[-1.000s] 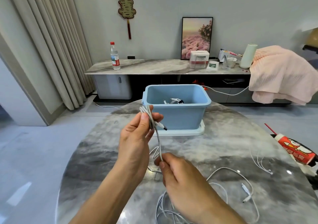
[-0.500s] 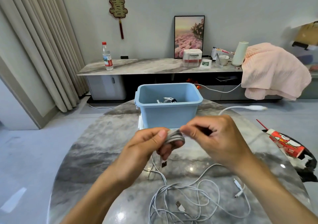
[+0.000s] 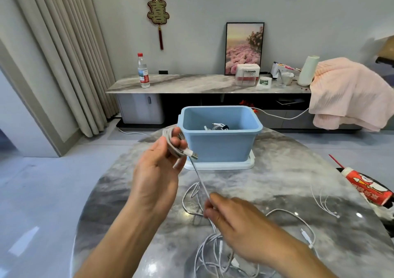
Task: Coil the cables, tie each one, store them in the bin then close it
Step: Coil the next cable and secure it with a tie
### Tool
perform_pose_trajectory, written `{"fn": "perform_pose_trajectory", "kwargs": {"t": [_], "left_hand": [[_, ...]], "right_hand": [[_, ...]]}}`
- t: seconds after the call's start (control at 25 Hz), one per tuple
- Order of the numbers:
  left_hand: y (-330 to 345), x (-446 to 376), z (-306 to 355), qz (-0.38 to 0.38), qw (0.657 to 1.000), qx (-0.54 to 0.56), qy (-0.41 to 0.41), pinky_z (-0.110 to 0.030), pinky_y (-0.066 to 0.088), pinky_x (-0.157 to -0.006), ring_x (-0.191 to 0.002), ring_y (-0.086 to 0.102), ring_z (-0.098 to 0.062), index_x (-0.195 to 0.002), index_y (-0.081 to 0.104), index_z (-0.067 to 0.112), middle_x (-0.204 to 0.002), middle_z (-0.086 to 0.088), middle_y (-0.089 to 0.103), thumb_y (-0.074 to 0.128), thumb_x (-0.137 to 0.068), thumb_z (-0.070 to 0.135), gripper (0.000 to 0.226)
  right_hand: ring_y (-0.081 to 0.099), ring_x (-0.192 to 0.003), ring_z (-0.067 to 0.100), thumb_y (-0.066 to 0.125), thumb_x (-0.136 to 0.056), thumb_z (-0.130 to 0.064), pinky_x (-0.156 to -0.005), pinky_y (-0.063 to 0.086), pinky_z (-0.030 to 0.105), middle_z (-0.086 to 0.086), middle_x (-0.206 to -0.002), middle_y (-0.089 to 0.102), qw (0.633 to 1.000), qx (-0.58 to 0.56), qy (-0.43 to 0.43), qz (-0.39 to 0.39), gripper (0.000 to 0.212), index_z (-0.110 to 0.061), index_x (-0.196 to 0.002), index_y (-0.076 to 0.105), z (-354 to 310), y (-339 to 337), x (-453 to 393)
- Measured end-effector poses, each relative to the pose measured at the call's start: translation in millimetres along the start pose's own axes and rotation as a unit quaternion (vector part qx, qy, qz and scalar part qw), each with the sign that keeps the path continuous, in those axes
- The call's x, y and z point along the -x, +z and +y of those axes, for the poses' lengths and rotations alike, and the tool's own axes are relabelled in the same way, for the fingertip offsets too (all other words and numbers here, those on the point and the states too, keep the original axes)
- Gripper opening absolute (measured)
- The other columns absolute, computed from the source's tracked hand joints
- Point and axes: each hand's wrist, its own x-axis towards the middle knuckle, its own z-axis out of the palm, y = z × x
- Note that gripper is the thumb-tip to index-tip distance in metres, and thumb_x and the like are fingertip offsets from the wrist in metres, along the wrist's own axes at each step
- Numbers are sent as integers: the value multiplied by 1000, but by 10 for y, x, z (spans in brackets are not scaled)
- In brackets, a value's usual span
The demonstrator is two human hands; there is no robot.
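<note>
Grey-white marble table [image 3: 287, 179]: round top, fills the lower half of the head view.
Bin [image 3: 219, 143]: pale blue, open, 12 o'clock on the table, standing on its lid [image 3: 251, 163], which lies flat under it.
Bin contents: one bundled white cable [image 3: 216, 126] on the bottom.
Left hand [image 3: 157, 171]: raised at 10 o'clock from table centre, fingers curled round a grey-white coil [image 3: 174, 144], just beside the bin's left wall; touching or not, cannot tell.
USB plug [image 3: 193, 155]: sticks out of the coil toward the bin.
Right hand [image 3: 236, 220]: at 6 o'clock, thumb and forefinger pinch the same cable's free run [image 3: 200, 179], which is taut up to the coil.
Loose cables [image 3: 215, 254]: white tangle at 6 o'clock, under the right hand.
Thin white cable [image 3: 322, 203]: 3 o'clock, apart from the tangle.
Red carton [image 3: 368, 187]: at the 3 o'clock edge.
</note>
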Motion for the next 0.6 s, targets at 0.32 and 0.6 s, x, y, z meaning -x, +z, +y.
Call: {"fn": "perform_pose_trajectory", "kwargs": {"t": [0.32, 0.6], "left_hand": [[-139, 61, -192, -153, 743, -604, 243, -42, 43, -85, -83, 54, -15, -97, 58, 10, -81, 5, 56, 51, -96, 26, 18], [13, 191, -192, -307, 837, -449, 64, -30, 47, -76, -86, 58, -18, -111, 67, 18, -94, -4, 66, 56, -95, 36, 27]], "right_hand": [[39, -58, 6, 49, -99, -39, -58, 32, 28, -9, -58, 39, 994, 78, -56, 49, 25, -26, -78, 46, -379, -599, 178], [49, -52, 13, 64, -90, -44, -51, 39, 32, -8, -56, 55, 960, 16, -115, 256, 20, -30, -78, 71, 161, -952, 153]]}}
